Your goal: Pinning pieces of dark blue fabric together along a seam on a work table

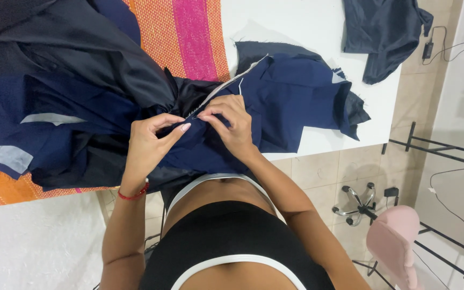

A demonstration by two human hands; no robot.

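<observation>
Head view: your left hand [149, 145] and right hand [232, 129] meet over the navy garment [291, 102], fingertips pressed together in a pinch on a pale seam edge [218, 91] that runs up and away from your right hand toward the far side of the counter [291, 21]. Both hands are closed on the fabric at one spot; whether a needle, pin or thread sits between the fingertips is too small to tell. Judgement on progress: mid-work. The seam edge beyond your fingertips looks loose and raw, with frayed threads at the garment's far border, so the stretch away from the hands seems left to do; what is finished under your palms is hidden. Location of the garment: directly beneath both hands, spreading outward from your right hand across the white counter and hanging off its near edge toward your body. A heap of darker lining cloth [81, 48] lies beyond your left hand, on an orange-and-pink woven mat [189, 32]. A separate dark grey cloth piece [382, 32] lies well apart, beyond your right hand. Red bracelet [133, 195] on the left wrist.
</observation>
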